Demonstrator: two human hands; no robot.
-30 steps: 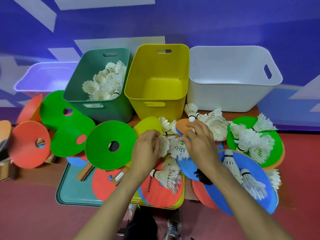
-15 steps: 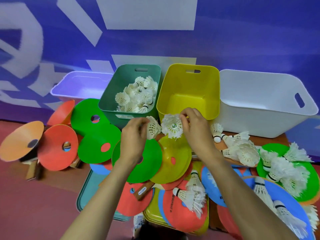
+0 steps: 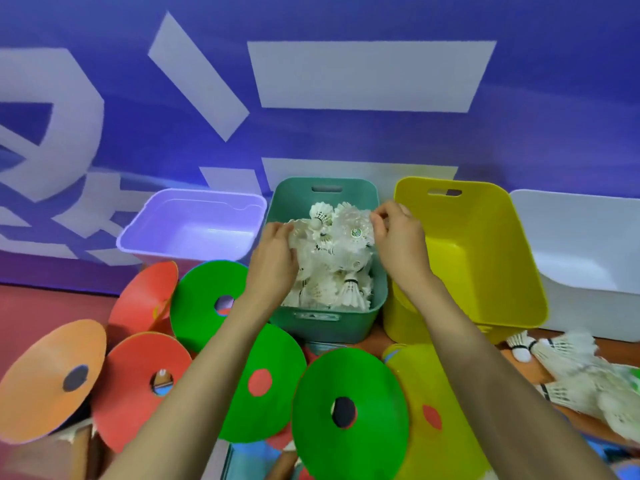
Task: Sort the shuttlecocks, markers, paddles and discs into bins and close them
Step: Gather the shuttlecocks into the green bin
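The teal green bin (image 3: 325, 327) stands in the middle of the row, heaped with white shuttlecocks (image 3: 346, 289). Both my hands are over its opening. My left hand (image 3: 277, 261) is at the bin's left side, its fingers curled round a shuttlecock (image 3: 297, 233). At the right side, my right hand (image 3: 398, 244) pinches the feathers of another shuttlecock (image 3: 353, 223) on top of the heap. Flat discs with centre holes lie in front: green discs (image 3: 346, 410), red discs (image 3: 138, 386), an orange disc (image 3: 45, 379) and a yellow disc (image 3: 436, 417).
A lilac bin (image 3: 194, 233) stands left of the green one; a yellow bin (image 3: 485, 271) and a white bin (image 3: 581, 244) stand to its right. Several loose shuttlecocks (image 3: 571, 368) lie at the right. A blue wall is close behind the bins.
Both hands have lifted shuttlecocks from the pile on the discs and carried them away from me, up over the green bin. The view has tilted up towards the bins.
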